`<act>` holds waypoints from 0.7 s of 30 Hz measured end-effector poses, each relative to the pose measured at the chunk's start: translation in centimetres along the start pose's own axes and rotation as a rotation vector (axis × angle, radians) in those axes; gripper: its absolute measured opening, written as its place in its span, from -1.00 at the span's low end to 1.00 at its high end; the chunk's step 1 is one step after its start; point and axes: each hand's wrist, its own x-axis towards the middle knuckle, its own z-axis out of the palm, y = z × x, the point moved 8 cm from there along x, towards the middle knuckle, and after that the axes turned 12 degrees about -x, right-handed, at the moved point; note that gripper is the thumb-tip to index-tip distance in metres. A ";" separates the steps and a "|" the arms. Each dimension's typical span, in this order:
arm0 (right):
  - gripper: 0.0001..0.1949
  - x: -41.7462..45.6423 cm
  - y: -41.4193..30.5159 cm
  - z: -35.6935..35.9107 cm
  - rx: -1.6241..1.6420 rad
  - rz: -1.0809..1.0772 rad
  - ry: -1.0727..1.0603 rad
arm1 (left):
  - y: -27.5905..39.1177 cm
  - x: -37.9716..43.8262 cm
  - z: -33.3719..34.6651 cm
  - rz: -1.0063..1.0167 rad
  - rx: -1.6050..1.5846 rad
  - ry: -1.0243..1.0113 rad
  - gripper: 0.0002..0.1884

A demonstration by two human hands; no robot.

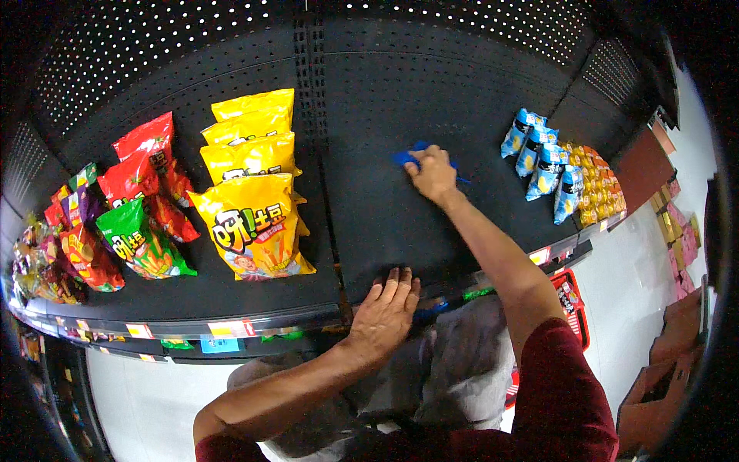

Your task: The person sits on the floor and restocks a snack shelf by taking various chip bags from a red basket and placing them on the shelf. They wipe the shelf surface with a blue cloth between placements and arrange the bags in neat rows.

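A blue cloth (pixel 411 155) lies on the black metal shelf (pixel 375 225), partly hidden under my right hand (pixel 434 172). My right fingers are bent over the cloth and hold it against the shelf surface; the hand is slightly blurred. At the shelf's front edge rests my left hand (pixel 388 306), palm down, its fingers extended and holding nothing. Left of both hands stands a row of yellow snack bags (pixel 254 231), one behind another. To the right of my right hand are several light-blue snack bags (pixel 545 170) in a slanting row.
Red snack bags (pixel 135 179) and a green one (pixel 147 242) stand farther left. Orange-gold packs (pixel 594 185) fill the right end. Price tags (pixel 231 329) line the front rail. Below right are a red basket (pixel 577 335) and cardboard boxes (pixel 655 392) on the floor.
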 end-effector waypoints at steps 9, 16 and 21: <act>-0.67 -14.9 -11.0 -5.5 0.374 -0.679 -0.155 | 6.6 -0.7 -0.6 0.357 -0.329 0.088 -0.54; -0.67 -16.9 6.5 -7.0 0.199 -0.349 -0.132 | 8.5 -0.6 -0.4 0.383 -0.373 0.030 -0.65; -0.67 -15.2 21.1 -6.8 -0.152 0.153 0.068 | 8.6 -0.6 0.4 0.355 -0.448 0.023 -0.64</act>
